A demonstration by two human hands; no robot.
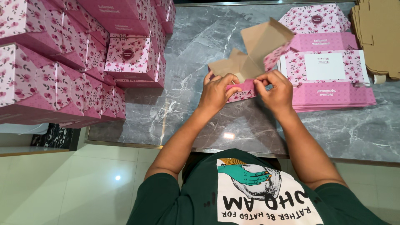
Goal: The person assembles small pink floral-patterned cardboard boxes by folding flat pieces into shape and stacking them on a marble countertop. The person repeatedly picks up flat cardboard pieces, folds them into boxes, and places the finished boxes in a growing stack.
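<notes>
Two hands, the left hand (215, 92) and the right hand (275, 91), hold one half-folded pink floral box (254, 58). One stack of flat pink box blanks (329, 79) and one stack of plain brown card blanks (377, 37) lie on the bench (200, 46). The folded pink boxes (62, 62) piled at the left number at least a dozen; the exact count cannot be told.

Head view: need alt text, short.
Both hands, left hand and right hand, fold a pink floral cardboard box blank over a grey marble table. Finished pink boxes are stacked at left; flat blanks lie stacked at right.
</notes>
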